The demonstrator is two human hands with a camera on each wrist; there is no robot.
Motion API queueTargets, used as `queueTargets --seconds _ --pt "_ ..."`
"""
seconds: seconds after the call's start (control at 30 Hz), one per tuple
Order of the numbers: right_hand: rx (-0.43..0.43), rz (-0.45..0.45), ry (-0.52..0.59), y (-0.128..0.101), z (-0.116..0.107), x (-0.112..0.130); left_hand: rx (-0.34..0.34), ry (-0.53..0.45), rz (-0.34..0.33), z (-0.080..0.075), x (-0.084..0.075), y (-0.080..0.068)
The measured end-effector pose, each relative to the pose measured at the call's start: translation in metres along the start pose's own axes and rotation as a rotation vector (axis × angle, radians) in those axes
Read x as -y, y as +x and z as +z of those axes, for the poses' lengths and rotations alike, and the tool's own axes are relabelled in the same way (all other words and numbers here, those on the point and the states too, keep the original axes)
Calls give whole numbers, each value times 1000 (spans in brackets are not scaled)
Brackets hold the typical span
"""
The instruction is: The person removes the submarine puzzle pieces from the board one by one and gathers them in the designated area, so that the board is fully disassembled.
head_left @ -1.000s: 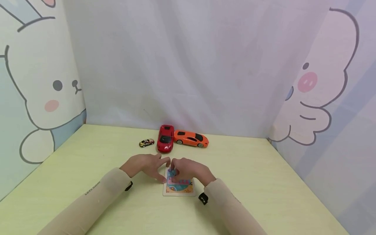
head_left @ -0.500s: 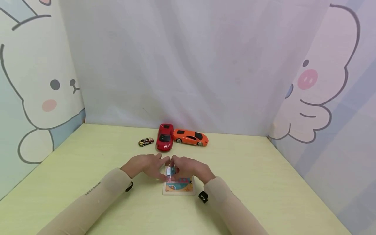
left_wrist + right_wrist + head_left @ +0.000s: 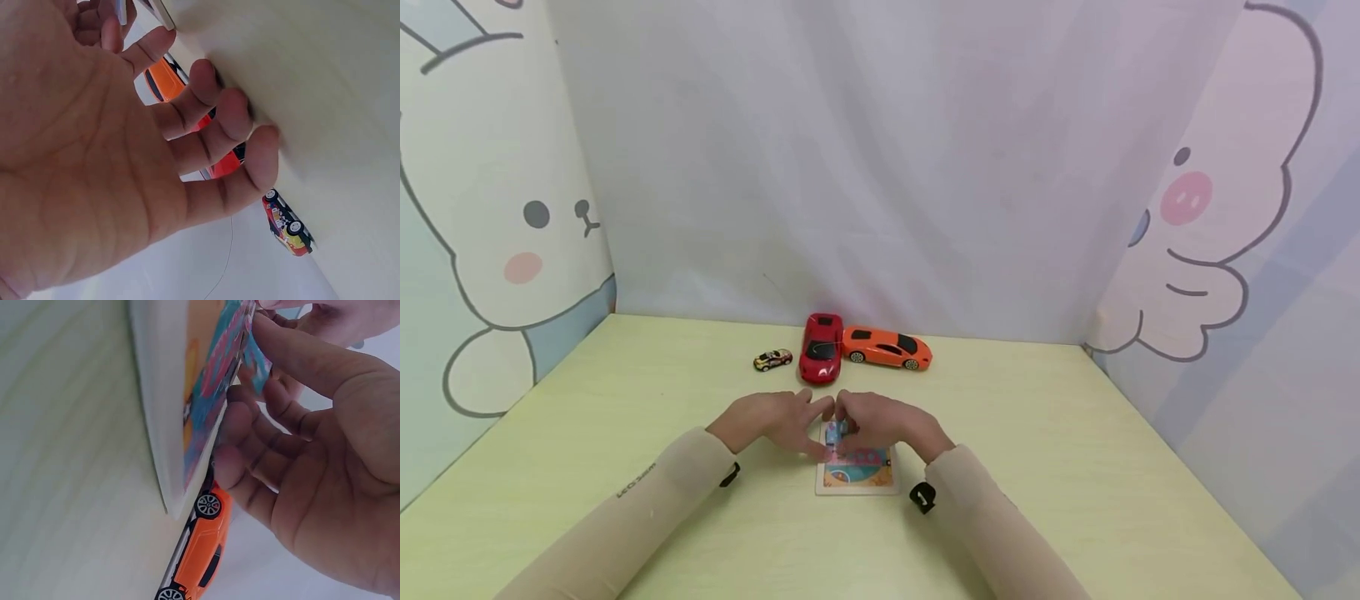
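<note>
A small picture puzzle board (image 3: pixel 857 490) with a pale rim lies on the table, showing blue, pink and orange artwork. My right hand (image 3: pixel 878 421) is over its far part, thumb and fingertips pinching a small blue-patterned puzzle piece (image 3: pixel 254 362) that stands tilted up from the picture. My left hand (image 3: pixel 784 423) rests at the board's far left corner with spread, relaxed fingers. In the left wrist view its index finger (image 3: pixel 157 45) meets the board's edge, while the other fingers bend loosely close over the tabletop. The left thumb is hidden there.
Behind the hands stand a red toy car (image 3: pixel 822 350), an orange toy car (image 3: pixel 887 348) touching or close beside it, and a small yellow-and-black toy car (image 3: pixel 772 360) to the left. A pale cloth wall (image 3: pixel 880 167) rises at the table's back edge.
The right hand has shifted slightly away from me over the board, and the blue-patterned piece now shows tilted between the hands. The left hand stays nearly still.
</note>
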State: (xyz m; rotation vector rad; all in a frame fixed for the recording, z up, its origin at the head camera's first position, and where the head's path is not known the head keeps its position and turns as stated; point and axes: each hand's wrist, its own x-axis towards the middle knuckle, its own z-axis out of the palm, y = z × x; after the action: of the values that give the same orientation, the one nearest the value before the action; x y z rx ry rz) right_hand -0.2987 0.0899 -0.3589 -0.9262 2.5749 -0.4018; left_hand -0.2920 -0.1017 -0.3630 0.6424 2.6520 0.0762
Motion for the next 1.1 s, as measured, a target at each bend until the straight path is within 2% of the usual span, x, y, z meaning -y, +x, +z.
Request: queueTargets --seconds 0.17,0.33,1.1 --pt "-47 -111 24 3 -4 -6 10 -6 -7 -2 -2 -1" --pt "-63 -149 51 1 -10 -9 15 -19 -19 -2 -3 -2" --pt "15 -41 119 -20 -41 -55 3 -53 -5 -2 -3 0"
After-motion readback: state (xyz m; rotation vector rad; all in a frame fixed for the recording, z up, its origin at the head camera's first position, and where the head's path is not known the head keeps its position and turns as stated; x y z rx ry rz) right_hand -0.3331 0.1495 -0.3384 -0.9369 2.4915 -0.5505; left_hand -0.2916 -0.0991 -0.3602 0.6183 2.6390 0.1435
